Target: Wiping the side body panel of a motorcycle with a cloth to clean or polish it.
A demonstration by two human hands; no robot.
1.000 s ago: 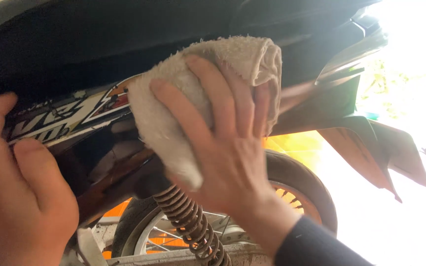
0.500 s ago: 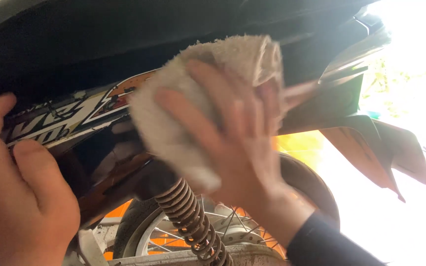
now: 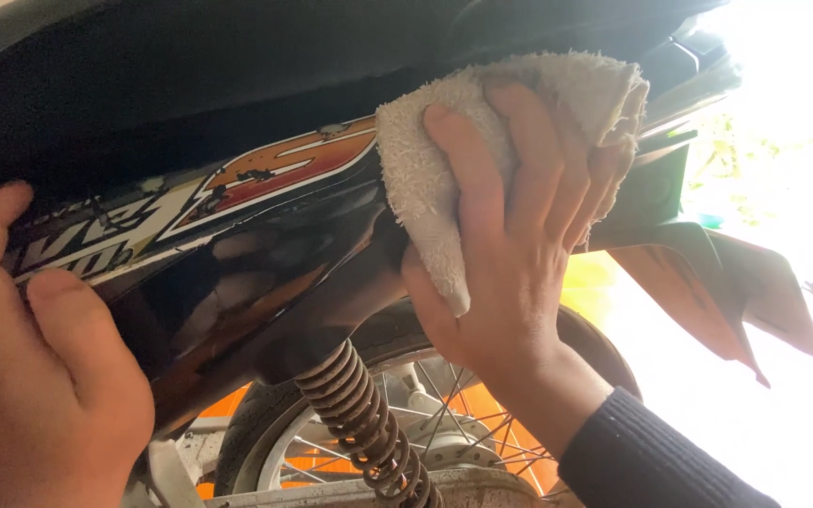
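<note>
Now the right hand (image 3: 510, 254) presses a towel (image 3: 425, 179) flat against the motorcycle panel (image 3: 265, 245), left hand (image 3: 39, 376) seemingly bracing, fingers apart.

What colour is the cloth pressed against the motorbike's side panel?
Off-white, a fluffy terry cloth, under the right hand; the head view shows it.
</note>
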